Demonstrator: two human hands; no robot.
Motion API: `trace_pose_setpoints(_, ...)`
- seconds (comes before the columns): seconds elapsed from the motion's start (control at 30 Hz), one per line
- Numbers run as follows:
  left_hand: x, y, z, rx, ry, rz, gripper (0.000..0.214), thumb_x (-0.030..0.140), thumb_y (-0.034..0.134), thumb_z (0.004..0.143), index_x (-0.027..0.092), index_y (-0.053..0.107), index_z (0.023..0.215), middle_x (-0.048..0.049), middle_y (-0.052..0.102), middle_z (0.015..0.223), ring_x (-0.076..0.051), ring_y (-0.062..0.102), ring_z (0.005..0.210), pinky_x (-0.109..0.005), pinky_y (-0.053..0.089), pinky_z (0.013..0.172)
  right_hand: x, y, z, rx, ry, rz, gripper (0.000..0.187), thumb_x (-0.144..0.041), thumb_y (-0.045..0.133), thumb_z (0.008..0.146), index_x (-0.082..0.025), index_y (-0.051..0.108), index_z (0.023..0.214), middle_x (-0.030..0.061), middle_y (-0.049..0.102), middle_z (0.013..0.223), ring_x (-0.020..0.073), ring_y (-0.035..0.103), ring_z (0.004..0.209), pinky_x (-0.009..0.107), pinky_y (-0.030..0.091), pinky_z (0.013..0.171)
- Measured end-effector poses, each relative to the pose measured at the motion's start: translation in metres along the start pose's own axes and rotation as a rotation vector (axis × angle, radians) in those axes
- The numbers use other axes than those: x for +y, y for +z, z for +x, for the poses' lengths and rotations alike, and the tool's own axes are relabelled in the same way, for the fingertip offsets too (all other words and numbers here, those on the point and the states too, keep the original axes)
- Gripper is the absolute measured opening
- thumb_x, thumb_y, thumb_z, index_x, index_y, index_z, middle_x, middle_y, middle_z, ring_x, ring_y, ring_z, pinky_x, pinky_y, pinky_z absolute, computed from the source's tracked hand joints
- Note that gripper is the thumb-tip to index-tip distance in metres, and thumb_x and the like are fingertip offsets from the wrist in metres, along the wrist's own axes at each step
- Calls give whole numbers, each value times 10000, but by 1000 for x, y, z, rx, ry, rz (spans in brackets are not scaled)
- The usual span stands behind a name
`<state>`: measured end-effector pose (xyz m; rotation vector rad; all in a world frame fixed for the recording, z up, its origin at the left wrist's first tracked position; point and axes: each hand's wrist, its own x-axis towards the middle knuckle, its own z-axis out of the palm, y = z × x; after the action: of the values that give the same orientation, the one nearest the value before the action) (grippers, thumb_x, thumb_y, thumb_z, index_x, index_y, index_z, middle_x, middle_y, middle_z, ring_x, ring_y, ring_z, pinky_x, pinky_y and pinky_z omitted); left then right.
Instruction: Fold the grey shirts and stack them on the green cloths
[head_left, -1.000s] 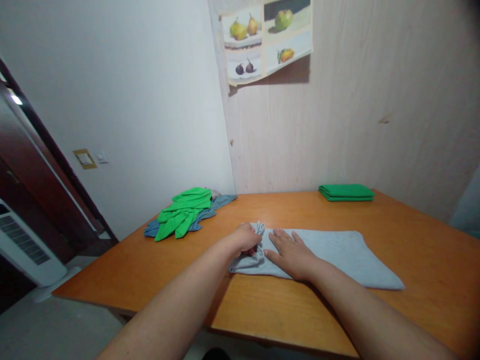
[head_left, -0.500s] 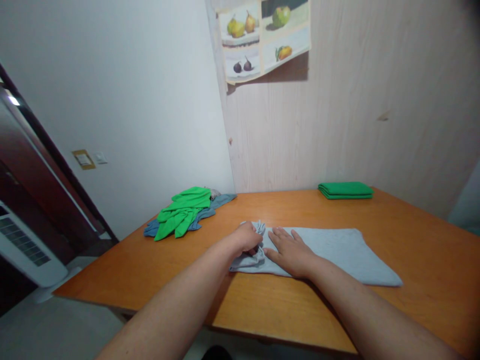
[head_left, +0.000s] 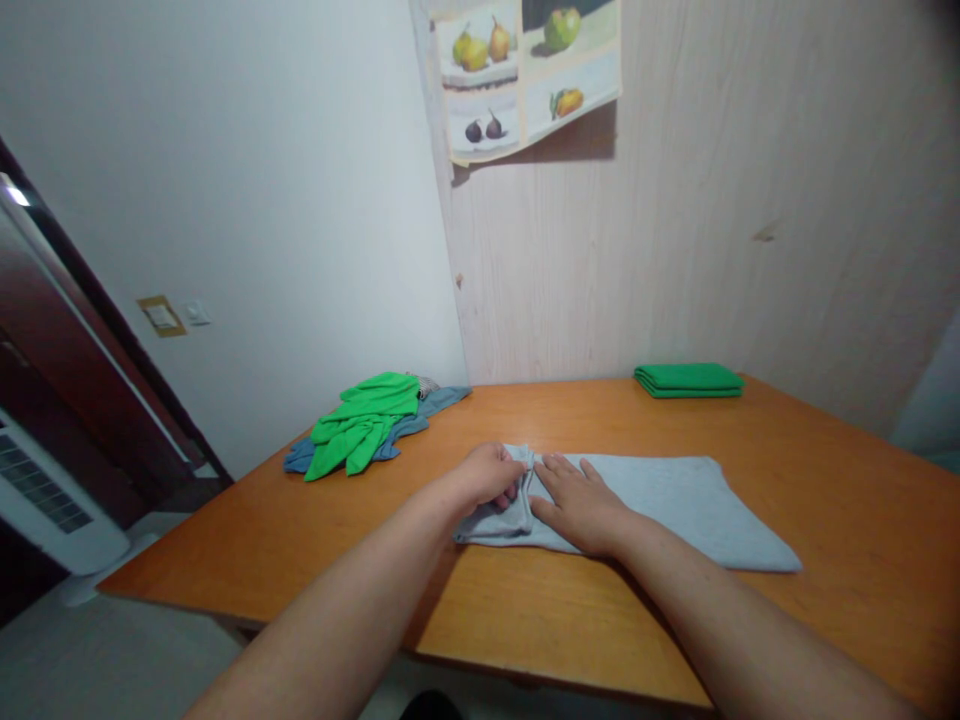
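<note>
A light grey garment (head_left: 667, 500), laid out as a long strip, lies across the table in front of me; its exact kind I cannot make out. Its left end is turned over onto itself in a rumpled flap. My left hand (head_left: 493, 474) is closed on the edge of that flap, fingers pinching the cloth. Just to its right, my right hand (head_left: 581, 503) rests flat on the garment with fingers spread. The garment's right end lies smooth, with a slanted edge.
On the wooden table (head_left: 315, 550), a loose heap holds a bright green cloth (head_left: 364, 420) over blue-grey cloth (head_left: 301, 456) at the back left. A neatly folded green cloth (head_left: 688, 380) lies at the back right. Behind stands a wall with a fruit picture (head_left: 529, 80).
The turned-over flap looks flatter and straighter along its edge, and my left hand has shifted slightly on it. My right hand stays in place on the garment.
</note>
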<state>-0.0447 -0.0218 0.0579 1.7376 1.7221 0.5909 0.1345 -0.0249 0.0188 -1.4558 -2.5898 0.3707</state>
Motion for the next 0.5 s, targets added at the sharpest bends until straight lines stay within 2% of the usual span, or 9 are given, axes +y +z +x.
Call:
trace_pose_setpoints(0.13,-15,-14,6,297,98,53,169,255,489,882,179,571,757,-19,627,679,-131,577,588,-215,387,516,-1,0,0,1,2,-5,773,-577,291,951,-109,263,1566,157,187,1636,288,125,1521,527,45,1202)
trace_pose_setpoints(0.23,-24,-18,4,419,211,135,124,232,502,876,193,584,790,-32,637,764,-166,590,737,-250,432,643,-2,-2,-1,-2,5,-10,770,-571,289,951,-108,262,1567,156,185,1637,291,127,1520,530,51,1201)
trace_pose_setpoints(0.37,-28,-10,-4,373,395,255,163,251,511,909,198,665,896,-69,686,933,-212,614,934,-327,465,865,-3,-3,-2,-9,7,-19,750,-547,271,960,-103,268,1564,153,194,1635,289,133,1519,525,47,1203)
trace_pose_setpoints(0.5,-33,2,-5,282,545,503,267,269,451,968,173,676,1075,-130,671,1185,-248,590,1167,-384,415,1055,-3,-3,-2,-11,-1,-24,751,-555,251,968,-100,263,1565,153,188,1637,290,130,1520,526,45,1204)
